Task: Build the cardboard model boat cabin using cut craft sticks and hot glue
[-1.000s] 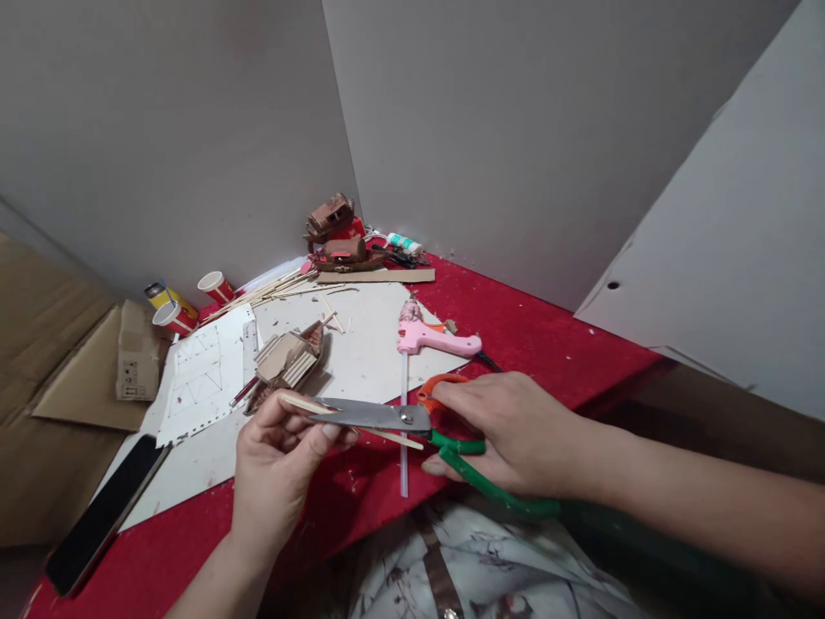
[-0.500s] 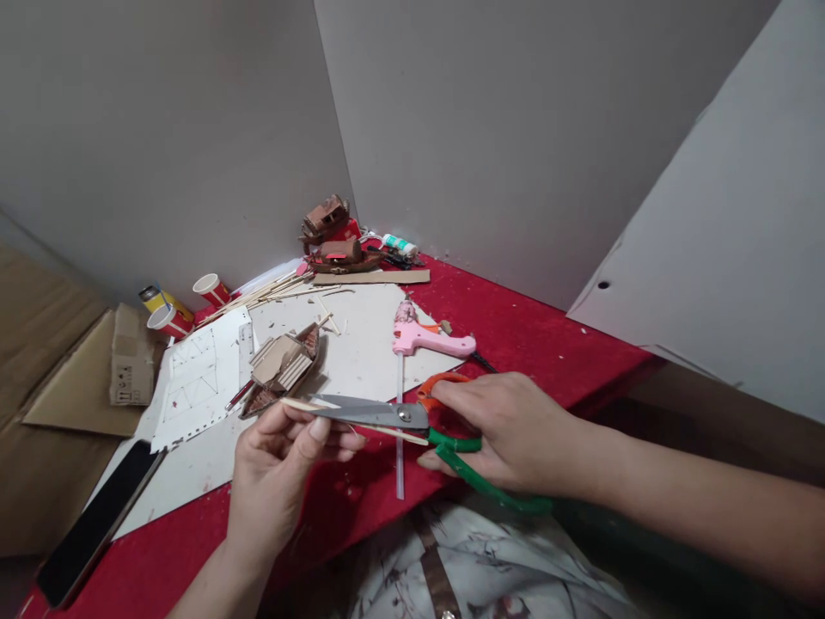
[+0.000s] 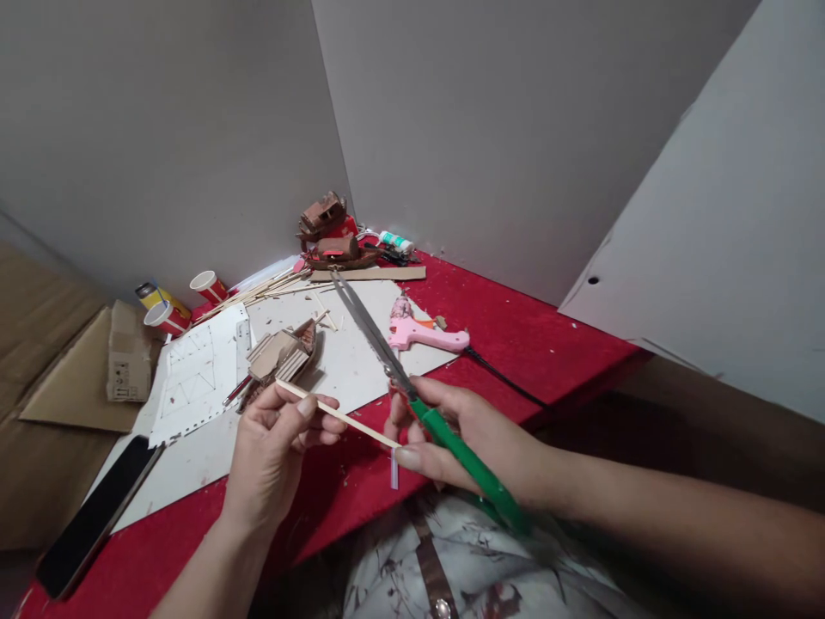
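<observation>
My left hand pinches a thin wooden strip near its left end. The strip slants down to the right, its far end at the thumb of my right hand. Green-handled scissors rest in my right hand, blades pointing up and away to the left. Just behind my left hand, a small cardboard and wood boat model sits on the white board. A pink glue gun lies beyond the scissors, the lower end of its clear glue stick showing below the strip.
At the left are a phone, a drawing sheet, cardboard boxes and red paper cups. Two brown boat models, a cardboard strip and wooden sticks lie at the back. A black cord runs right.
The scissors have swung from lying along the strip to pointing up and away, clear of it. My right thumb has moved to the strip's right end.
</observation>
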A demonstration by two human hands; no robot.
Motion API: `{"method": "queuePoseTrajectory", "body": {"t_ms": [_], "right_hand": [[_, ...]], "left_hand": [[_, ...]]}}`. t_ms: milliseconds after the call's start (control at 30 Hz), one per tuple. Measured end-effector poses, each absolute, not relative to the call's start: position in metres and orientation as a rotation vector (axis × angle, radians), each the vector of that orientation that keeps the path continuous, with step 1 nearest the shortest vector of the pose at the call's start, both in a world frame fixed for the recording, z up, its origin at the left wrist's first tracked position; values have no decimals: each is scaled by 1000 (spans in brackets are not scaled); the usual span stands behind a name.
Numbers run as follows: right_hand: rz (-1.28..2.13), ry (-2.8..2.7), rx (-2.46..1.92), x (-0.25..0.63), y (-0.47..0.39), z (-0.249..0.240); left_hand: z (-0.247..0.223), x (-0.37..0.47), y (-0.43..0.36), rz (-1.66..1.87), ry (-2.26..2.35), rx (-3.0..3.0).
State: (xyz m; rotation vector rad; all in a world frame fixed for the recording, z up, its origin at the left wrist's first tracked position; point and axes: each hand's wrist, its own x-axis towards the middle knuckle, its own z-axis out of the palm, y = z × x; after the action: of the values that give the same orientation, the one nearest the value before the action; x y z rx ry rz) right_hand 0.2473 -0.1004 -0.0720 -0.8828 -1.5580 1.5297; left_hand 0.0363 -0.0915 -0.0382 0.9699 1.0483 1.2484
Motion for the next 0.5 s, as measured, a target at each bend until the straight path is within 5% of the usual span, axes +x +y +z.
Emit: {"method": "queuePoseTrajectory", "body": {"t_ms": [367,500], "right_hand": [[1732,-1392,-760,225,-107,-63],[1528,-1562,-854,240,-107,-58]], "left_hand": [[-48,40,-101,1071,871,1057],[-39,37,-103,1236,879,1066]]}}
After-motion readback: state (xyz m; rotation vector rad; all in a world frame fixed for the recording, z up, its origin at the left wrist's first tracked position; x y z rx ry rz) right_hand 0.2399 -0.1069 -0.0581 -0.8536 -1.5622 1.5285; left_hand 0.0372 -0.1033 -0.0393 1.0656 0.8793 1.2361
